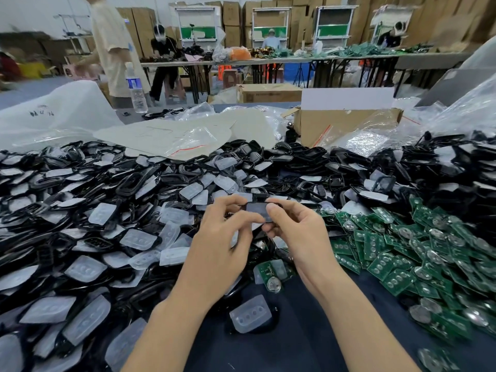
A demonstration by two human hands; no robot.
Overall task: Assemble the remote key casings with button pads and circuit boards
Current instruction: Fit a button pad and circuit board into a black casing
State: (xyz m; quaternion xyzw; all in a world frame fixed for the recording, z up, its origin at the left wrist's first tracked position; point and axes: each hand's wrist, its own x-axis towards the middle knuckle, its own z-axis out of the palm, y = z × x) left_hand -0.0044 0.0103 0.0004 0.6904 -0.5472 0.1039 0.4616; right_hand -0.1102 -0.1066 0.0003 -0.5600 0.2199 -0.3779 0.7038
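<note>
A black remote key casing (257, 209) with a translucent button pad in it is held up between both hands over the middle of the table. My left hand (222, 237) pinches its left side, fingers curled over the pad. My right hand (292, 229) grips its right side, thumb on top. A huge heap of black casings and translucent pads (112, 210) covers the left and back. Green circuit boards (418, 251) with round metal contacts lie piled at the right. One loose pad (251, 314) and one board (271, 275) lie on the dark cloth below my hands.
A cardboard box (346, 124) and clear plastic bags (171, 135) stand behind the heap. A water bottle (137, 89) stands at the back left. Other people work at long tables (268, 60) farther back. Dark blue cloth (295, 339) shows between my forearms.
</note>
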